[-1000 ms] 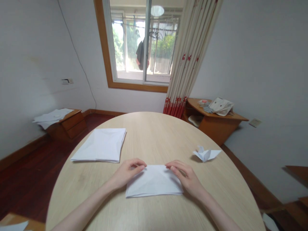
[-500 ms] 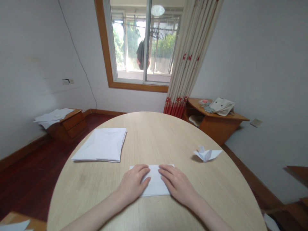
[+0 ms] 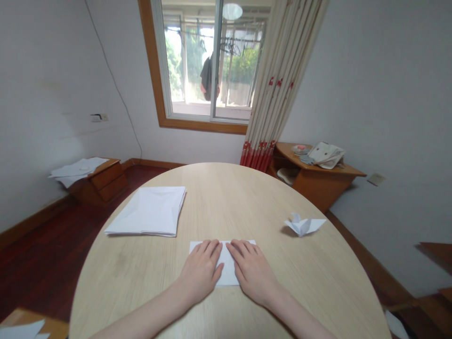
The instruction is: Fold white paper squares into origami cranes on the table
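A white sheet of paper point(image 3: 227, 271), apparently folded, lies flat on the round wooden table point(image 3: 226, 197) close to me. My left hand point(image 3: 203, 266) rests palm down on its left part, fingers stretched towards the far edge and thumb out to the side. On the right part lies my right hand point(image 3: 252, 268), also flat with its fingers extended. Between the two hands a strip of the paper shows; both ends are partly covered. Neither hand grips anything.
A stack of white paper point(image 3: 150, 210) sits at the table's left. On the right stands a folded paper bird point(image 3: 302, 226). Beyond the table are a small drawer cabinet point(image 3: 109, 179) with papers, a corner cabinet point(image 3: 318, 186) with a cloth bag point(image 3: 326, 155), and a curtain point(image 3: 273, 89).
Both hands have slid inward over the paper, and their fingertips are closer together near its far edge. The paper has stayed almost in place.
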Demonstrator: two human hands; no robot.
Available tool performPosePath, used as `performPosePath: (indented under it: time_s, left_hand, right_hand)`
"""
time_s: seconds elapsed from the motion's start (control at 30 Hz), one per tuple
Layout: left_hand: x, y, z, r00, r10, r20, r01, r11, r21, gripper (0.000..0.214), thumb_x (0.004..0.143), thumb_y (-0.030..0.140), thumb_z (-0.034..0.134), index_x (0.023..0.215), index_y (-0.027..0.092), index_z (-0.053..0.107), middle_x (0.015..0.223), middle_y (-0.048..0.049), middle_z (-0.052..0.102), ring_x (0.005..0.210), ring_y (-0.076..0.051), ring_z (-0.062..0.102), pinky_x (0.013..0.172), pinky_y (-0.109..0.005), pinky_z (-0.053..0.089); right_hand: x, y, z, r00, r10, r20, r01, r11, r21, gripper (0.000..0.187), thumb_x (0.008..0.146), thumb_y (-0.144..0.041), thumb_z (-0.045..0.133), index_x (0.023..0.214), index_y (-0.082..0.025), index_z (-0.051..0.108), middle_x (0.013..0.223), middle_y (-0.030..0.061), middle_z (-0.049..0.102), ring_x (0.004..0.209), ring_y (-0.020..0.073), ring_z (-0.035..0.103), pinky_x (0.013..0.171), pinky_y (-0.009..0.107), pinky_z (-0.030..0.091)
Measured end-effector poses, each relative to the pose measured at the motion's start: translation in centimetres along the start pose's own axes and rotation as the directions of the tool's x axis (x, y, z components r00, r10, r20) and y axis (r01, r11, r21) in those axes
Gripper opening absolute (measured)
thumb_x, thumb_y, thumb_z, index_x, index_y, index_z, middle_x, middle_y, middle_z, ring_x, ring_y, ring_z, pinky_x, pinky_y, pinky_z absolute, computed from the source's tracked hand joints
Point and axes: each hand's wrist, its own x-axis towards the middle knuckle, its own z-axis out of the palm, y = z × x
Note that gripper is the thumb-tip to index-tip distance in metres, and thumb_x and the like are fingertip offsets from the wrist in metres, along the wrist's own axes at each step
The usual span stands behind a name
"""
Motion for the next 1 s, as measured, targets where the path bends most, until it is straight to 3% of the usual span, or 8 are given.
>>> performPosePath:
  time_s: [0.13,0.3,0.5,0.73,1.0]
  left_hand:
    - [-0.2,-0.1,1.0,1.0,0.003,-0.031,-0.003,1.0,-0.003,0.043,0.092,0.023,0.043,0.133,0.011,0.048,0.133,-0.0174,0.055,0.12,-0.033,0.051,0.099,-0.05,0.041]
    - [-0.5,-0.6,2.4,0.998,0.04,-0.046,-0.039,0.999,0.024,0.047,0.097,0.026,0.036,0.14,0.01,0.039,0.145,-0.016,0.043,0.134,-0.028,0.039,0.109,-0.047,0.035]
    - [-0.8,-0.8,2.5,0.999,0.053,0.011,-0.054,0.994,0.094,0.053,0.1,0.037,0.03,0.145,0.008,0.031,0.152,-0.0162,0.029,0.141,-0.024,0.027,0.114,-0.043,0.03]
    - [-0.6,-1.0,2.0,0.998,0.042,0.051,-0.049,0.991,0.128,0.059,0.1,0.046,0.025,0.148,0.011,0.027,0.153,-0.0132,0.027,0.143,-0.026,0.023,0.114,-0.05,0.026]
    - [-0.5,-1.2,1.5,0.996,-0.013,0.091,0.002,0.992,0.122,0.063,0.097,0.055,0.027,0.148,0.017,0.029,0.154,-0.0111,0.026,0.143,-0.029,0.022,0.114,-0.052,0.023]
  right_hand:
    - [0.1,-0.2,0.5,0.999,0.032,0.007,-0.032,0.999,-0.006,0.047,0.088,-0.012,0.041,0.134,-0.015,0.05,0.128,0.0157,0.057,0.114,0.0303,0.051,0.096,0.049,0.042]
    - [-0.1,0.1,1.5,0.995,0.084,0.045,-0.085,0.996,0.005,0.046,0.095,-0.027,0.041,0.14,-0.015,0.045,0.138,0.0154,0.051,0.124,0.0308,0.047,0.102,0.051,0.039]
    - [-0.2,0.8,2.4,0.994,0.058,0.093,-0.063,0.997,0.049,0.051,0.099,-0.036,0.032,0.148,-0.019,0.03,0.153,0.0084,0.032,0.142,0.0249,0.025,0.114,0.048,0.029]
    - [0.1,0.6,1.2,0.976,0.085,0.202,-0.099,0.993,0.062,0.055,0.099,-0.038,0.029,0.149,-0.016,0.024,0.155,0.0063,0.023,0.144,0.0227,0.019,0.117,0.047,0.023]
    - [0.3,1.0,0.0,0.961,0.108,0.253,-0.137,0.986,0.097,0.056,0.097,-0.048,0.034,0.148,-0.024,0.03,0.156,0.005,0.023,0.145,0.0245,0.017,0.116,0.051,0.018]
